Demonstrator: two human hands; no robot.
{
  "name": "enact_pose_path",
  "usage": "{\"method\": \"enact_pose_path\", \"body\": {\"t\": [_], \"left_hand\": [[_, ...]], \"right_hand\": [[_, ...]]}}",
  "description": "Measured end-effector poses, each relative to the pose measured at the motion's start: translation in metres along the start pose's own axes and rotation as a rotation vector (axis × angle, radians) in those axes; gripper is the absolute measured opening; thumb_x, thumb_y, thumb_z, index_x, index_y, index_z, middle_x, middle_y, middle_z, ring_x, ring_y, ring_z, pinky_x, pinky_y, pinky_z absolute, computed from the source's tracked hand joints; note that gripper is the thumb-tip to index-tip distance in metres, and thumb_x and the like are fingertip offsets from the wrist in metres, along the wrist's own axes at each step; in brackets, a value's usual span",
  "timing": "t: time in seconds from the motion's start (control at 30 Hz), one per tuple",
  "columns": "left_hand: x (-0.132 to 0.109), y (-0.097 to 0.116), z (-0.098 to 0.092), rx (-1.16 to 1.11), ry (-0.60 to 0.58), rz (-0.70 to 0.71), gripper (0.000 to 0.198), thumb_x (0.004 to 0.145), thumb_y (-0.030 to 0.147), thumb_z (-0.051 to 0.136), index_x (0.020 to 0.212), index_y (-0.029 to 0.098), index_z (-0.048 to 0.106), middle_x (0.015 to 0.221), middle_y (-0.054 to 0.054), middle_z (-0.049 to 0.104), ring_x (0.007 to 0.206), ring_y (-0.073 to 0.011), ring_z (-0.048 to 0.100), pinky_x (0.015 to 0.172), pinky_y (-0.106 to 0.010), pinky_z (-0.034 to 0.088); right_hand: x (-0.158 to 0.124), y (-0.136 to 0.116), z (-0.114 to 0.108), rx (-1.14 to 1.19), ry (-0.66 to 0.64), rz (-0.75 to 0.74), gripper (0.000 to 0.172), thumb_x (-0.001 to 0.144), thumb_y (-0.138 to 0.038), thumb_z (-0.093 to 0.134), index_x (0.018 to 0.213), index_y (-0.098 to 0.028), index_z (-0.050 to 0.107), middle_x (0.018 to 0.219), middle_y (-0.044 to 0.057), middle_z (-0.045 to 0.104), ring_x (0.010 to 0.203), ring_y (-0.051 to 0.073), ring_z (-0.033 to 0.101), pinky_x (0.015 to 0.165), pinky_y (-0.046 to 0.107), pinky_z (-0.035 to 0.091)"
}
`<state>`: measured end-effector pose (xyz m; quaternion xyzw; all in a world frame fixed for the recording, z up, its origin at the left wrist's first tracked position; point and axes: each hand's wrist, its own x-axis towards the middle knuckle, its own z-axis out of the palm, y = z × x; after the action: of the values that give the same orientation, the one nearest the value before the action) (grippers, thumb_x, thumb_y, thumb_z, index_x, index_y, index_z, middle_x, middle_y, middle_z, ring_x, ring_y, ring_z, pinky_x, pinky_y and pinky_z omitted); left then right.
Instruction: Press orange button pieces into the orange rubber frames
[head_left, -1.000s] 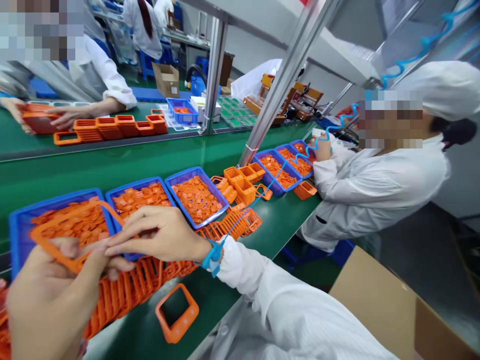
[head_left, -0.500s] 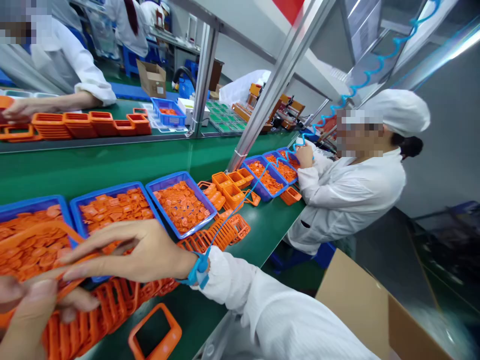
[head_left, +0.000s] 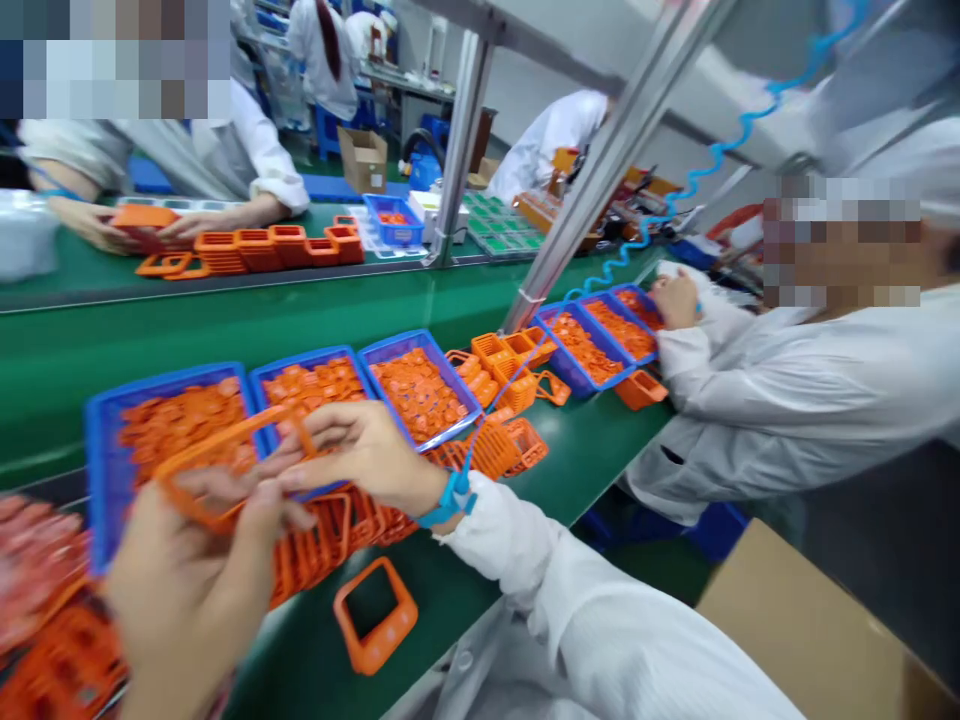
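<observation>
An orange plastic frame (head_left: 225, 437), rectangular and open in the middle, is held up between my two hands. My left hand (head_left: 191, 585) is closed around its lower left side, slightly blurred. At its right end, the fingers of my right hand (head_left: 375, 455) pinch the frame; a blue wrist strap (head_left: 450, 498) with a cord circles that wrist. Beneath my hands stands a long row of similar orange frames (head_left: 322, 535), partly hidden. One loose orange frame (head_left: 386, 638) lies nearer me on the green bench.
Blue trays (head_left: 101, 480) of small orange pieces line the back of the bench (head_left: 585, 450). Reddish pieces (head_left: 34, 560) lie at far left. A co-worker (head_left: 795, 400) sits at right, another across the bench. A metal post (head_left: 592, 200) and cardboard box (head_left: 810, 610) stand nearby.
The view has swung left, so the bench appears further right. More of my left hand and the held frame now shows. A co-worker opposite now has both hands on an orange part.
</observation>
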<state>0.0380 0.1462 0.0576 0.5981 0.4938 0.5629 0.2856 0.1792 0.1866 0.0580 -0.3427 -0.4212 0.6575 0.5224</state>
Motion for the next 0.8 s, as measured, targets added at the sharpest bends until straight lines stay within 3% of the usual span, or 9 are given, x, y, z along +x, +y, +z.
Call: {"method": "enact_pose_path", "body": {"t": [0.1,0.17,0.3,0.43,0.53,0.6,0.7,0.8], "left_hand": [[0.001,0.005,-0.002,-0.155,-0.089,0.004,0.024,0.081,0.024,0.070,0.083,0.024,0.046,0.061,0.009,0.060,0.046,-0.0131,0.063,0.051,-0.027,0.055],[0.000,0.004,-0.003,-0.138,-0.128,-0.022,0.026,0.082,0.025,0.072,0.086,0.023,0.047,0.067,0.007,0.060,0.051,-0.0115,0.063,0.053,-0.024,0.053],[0.000,-0.004,-0.003,-0.088,-0.108,-0.088,0.041,0.072,0.027,0.083,0.088,0.023,0.045,0.074,0.006,0.060,0.053,-0.0097,0.061,0.052,-0.022,0.050],[0.003,-0.011,-0.001,-0.140,-0.124,-0.208,0.033,0.081,0.030,0.075,0.089,0.023,0.044,0.071,0.006,0.059,0.048,-0.0098,0.057,0.047,-0.022,0.046],[0.006,-0.015,-0.003,-0.140,-0.091,-0.197,0.032,0.079,0.027,0.076,0.088,0.023,0.046,0.075,0.004,0.060,0.055,-0.0103,0.059,0.052,-0.022,0.046],[0.009,-0.017,-0.007,-0.159,-0.034,-0.185,0.034,0.078,0.025,0.077,0.087,0.022,0.045,0.077,0.003,0.060,0.057,-0.0096,0.058,0.052,-0.022,0.045],[0.015,-0.018,-0.014,-0.216,0.083,-0.184,0.037,0.076,0.023,0.077,0.086,0.023,0.042,0.071,0.006,0.055,0.050,-0.0062,0.051,0.047,-0.019,0.040],[0.020,-0.016,-0.019,-0.298,0.131,-0.200,0.038,0.077,0.021,0.075,0.086,0.024,0.039,0.063,0.011,0.048,0.040,-0.0038,0.043,0.040,-0.017,0.033]], "right_hand": [[-0.003,0.008,0.003,0.081,0.001,-0.022,0.035,0.045,-0.021,0.093,0.072,-0.020,0.070,0.073,-0.002,0.075,0.068,0.015,0.072,0.069,0.026,0.061],[-0.004,0.013,0.004,0.106,0.001,-0.022,0.031,0.052,-0.025,0.092,0.076,-0.020,0.072,0.076,-0.001,0.076,0.069,0.015,0.073,0.067,0.026,0.060],[-0.005,0.022,0.005,0.112,0.051,0.020,0.028,0.061,-0.030,0.090,0.080,-0.019,0.074,0.081,0.002,0.077,0.071,0.016,0.073,0.060,0.024,0.058],[-0.006,0.025,0.006,0.096,0.031,0.078,0.027,0.071,-0.039,0.084,0.089,-0.021,0.077,0.086,0.005,0.079,0.062,0.013,0.068,0.053,0.023,0.055],[-0.001,0.022,-0.001,-0.010,-0.012,0.029,0.031,0.079,-0.049,0.075,0.091,-0.021,0.078,0.093,0.007,0.079,0.073,0.018,0.072,0.059,0.028,0.058],[0.006,0.020,-0.011,-0.219,0.012,-0.052,0.033,0.082,-0.050,0.070,0.092,-0.020,0.079,0.094,0.009,0.079,0.080,0.022,0.074,0.063,0.031,0.058],[0.018,0.020,-0.031,-0.810,0.066,-0.147,0.023,0.086,-0.037,0.068,0.092,-0.019,0.081,0.094,0.009,0.079,0.089,0.025,0.074,0.079,0.037,0.057],[0.026,0.027,-0.043,-1.396,-0.047,-0.040,0.021,0.090,-0.025,0.062,0.096,-0.022,0.082,0.098,0.008,0.079,0.096,0.027,0.073,0.089,0.038,0.052]]}}
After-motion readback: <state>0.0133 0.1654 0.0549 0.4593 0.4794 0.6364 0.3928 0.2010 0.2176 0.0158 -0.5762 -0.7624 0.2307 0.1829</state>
